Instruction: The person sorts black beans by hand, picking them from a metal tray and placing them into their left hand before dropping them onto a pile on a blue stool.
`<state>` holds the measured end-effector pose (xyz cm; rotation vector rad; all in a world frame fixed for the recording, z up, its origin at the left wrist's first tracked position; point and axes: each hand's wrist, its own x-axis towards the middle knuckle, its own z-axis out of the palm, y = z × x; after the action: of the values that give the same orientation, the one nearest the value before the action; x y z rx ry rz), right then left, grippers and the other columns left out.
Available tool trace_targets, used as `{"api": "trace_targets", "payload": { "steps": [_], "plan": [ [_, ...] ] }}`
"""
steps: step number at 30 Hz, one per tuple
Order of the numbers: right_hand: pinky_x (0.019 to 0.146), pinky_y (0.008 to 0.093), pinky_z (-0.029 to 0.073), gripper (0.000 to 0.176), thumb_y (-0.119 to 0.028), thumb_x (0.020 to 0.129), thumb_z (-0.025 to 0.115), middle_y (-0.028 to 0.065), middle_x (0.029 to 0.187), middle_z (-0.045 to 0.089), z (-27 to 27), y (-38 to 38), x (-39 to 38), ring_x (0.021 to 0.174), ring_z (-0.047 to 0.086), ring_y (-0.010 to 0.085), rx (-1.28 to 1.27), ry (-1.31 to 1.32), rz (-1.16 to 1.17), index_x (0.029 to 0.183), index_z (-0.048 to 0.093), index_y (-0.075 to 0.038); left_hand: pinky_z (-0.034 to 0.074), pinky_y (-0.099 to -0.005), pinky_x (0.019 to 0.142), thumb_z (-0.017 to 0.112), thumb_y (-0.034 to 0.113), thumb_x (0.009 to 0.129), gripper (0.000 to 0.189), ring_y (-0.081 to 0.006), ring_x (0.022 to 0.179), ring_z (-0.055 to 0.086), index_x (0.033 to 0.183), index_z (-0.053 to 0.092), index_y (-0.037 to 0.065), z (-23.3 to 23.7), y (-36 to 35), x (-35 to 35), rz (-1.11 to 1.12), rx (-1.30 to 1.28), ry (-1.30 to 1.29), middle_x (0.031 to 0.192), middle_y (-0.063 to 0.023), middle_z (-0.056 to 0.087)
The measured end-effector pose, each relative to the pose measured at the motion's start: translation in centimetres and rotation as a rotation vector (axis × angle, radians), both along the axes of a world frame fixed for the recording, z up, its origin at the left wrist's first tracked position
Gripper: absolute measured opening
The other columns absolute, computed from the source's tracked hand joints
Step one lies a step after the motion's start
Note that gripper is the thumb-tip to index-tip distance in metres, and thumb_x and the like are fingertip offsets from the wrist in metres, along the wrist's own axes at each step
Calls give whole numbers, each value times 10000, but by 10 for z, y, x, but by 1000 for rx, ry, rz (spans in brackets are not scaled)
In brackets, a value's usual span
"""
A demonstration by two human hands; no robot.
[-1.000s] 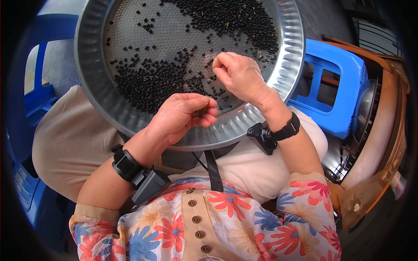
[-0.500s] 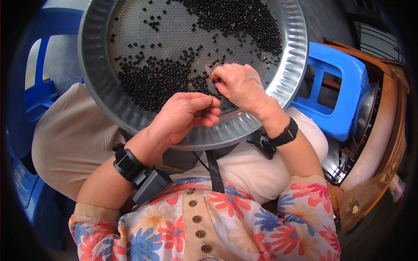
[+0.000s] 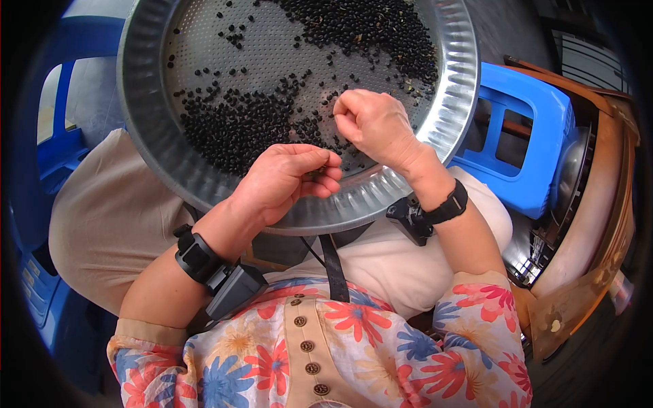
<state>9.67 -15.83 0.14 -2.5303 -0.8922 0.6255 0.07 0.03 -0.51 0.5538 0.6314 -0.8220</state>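
A wide round metal sieve (image 3: 153, 146) with a fluted rim and perforated floor rests over my lap. Black beans lie in it in two main heaps, a near-left heap (image 3: 235, 129) and a far-right heap (image 3: 367, 30). My left hand (image 3: 289, 177) is over the near rim, its fingers curled closed around something small and brownish that I cannot make out. Just above the beans to its right, my right hand (image 3: 377, 126) is closed in a pinch. Its fingertips hide whatever may be between them.
A blue plastic stool (image 3: 554, 115) stands right of the sieve, beside a wooden piece of furniture (image 3: 578, 231). On the left is a blue plastic chair (image 3: 64, 146). Black devices are strapped to my left wrist (image 3: 197, 258) and right wrist (image 3: 449, 204).
My right hand has lifted slightly away from the beans, up in the view. My left hand stays almost still. The sieve appears shifted a little to the left.
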Motion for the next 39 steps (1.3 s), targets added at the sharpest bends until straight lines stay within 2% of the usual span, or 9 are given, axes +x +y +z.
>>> {"api": "trace_targets", "payload": {
  "steps": [8, 12, 18, 20, 21, 26, 34, 36, 39],
  "plan": [
    [641, 389, 468, 79, -149, 756, 548, 92, 707, 604, 15, 25, 4, 693, 600, 285, 175, 226, -70, 743, 577, -76, 511, -232, 601, 530, 134, 890, 185, -143, 649, 616, 894, 609, -33, 4, 2, 0, 17, 5, 3, 790, -85, 624],
    [648, 401, 469, 97, -157, 760, 533, 102, 711, 603, 6, 24, 6, 705, 600, 299, -36, -26, 128, 745, 583, -75, 509, -230, 603, 534, 135, 886, 185, -140, 650, 615, 897, 610, -33, 5, 5, 0, 21, 3, -4, 793, -83, 624],
    [663, 408, 470, 118, -162, 763, 516, 110, 743, 617, 15, 36, 6, 725, 605, 301, 77, 47, -31, 749, 595, -75, 513, -235, 614, 521, 131, 892, 188, -149, 670, 621, 910, 607, -36, 6, 8, -3, 24, 2, -8, 810, -91, 627],
    [671, 412, 470, 119, -162, 751, 521, 113, 754, 621, 20, 39, 6, 739, 607, 300, -23, 323, 84, 739, 596, -70, 517, -241, 622, 506, 129, 903, 196, -160, 688, 627, 922, 603, -40, 6, 9, -3, 28, -1, -8, 821, -102, 630],
    [565, 361, 457, 92, -132, 719, 559, 121, 667, 584, 9, 33, 5, 625, 584, 280, -37, 98, 148, 713, 578, -41, 517, -240, 622, 503, 129, 904, 197, -160, 690, 627, 926, 602, -40, 6, 10, -3, 31, 0, -15, 825, -102, 630],
    [567, 349, 460, 94, -117, 702, 558, 133, 668, 586, 20, 27, 11, 607, 578, 282, 5, 185, 171, 732, 592, -34, 520, -240, 628, 496, 131, 906, 200, -162, 697, 626, 945, 593, -40, 2, 20, -1, 110, 6, -39, 837, -105, 630],
    [530, 221, 412, 99, -89, 755, 602, -2, 610, 550, 27, 26, 20, 584, 490, 45, 245, 751, -51, 788, 623, 1, 535, -236, 633, 491, 130, 908, 206, -170, 721, 634, 965, 584, -45, -4, 22, 2, 187, 37, -18, 837, -111, 630],
    [529, 236, 423, 98, -95, 747, 594, 25, 607, 566, 17, 28, 20, 558, 514, 75, 183, 597, -75, 777, 620, -5, 536, -235, 631, 492, 130, 908, 206, -170, 721, 635, 966, 584, -46, -3, 21, 1, 175, 34, -13, 837, -112, 630],
    [644, 392, 476, 91, -130, 728, 564, 101, 705, 626, 6, 38, 15, 711, 607, 310, 31, 160, -114, 710, 597, -47, 536, -236, 631, 494, 130, 907, 205, -171, 712, 635, 962, 586, -45, 0, 21, 2, 156, 48, -14, 839, -113, 631]
  ]
}}
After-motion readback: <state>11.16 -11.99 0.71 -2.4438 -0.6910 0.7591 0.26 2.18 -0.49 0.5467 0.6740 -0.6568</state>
